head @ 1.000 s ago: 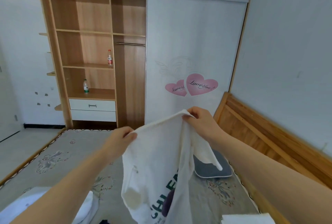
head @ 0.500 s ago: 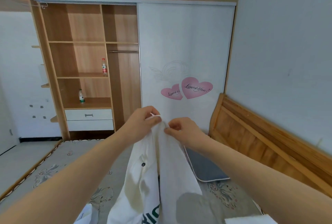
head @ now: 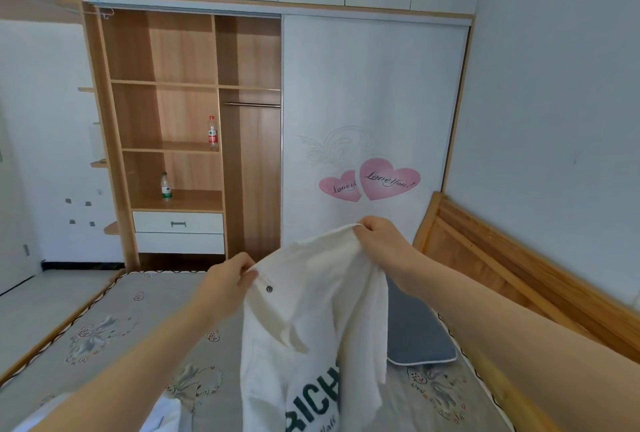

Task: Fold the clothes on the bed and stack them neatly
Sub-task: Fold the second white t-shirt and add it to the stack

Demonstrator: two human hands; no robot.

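A person stands at a bed (head: 104,334) and holds a white shirt (head: 311,321) up in the air over the mattress. From the left: the left hand (head: 225,284) pinches the top edge of the shirt between thumb and curled fingers, just beside a small dark button (head: 269,289); the right hand (head: 377,237) pinches the same edge further along and stands higher, so the held edge slopes up to the right. The shirt hangs below and between the two grips, bunched and twisted, with dark green lettering (head: 313,400) low on the front and one loose flap trailing under the right hand. Risks, as judged from this pose: both holds take only a little cloth, so a shake to straighten the shirt may pull the edge free of one hand; the uneven height and the twist may carry into the fold as a crooked crease if the shirt is laid down as it hangs; the trailing flap may drag over the grey pillow (head: 415,338) or land on the other white cloth (head: 162,414) at the lower left, which is only partly visible. No folded stack can be made out here.
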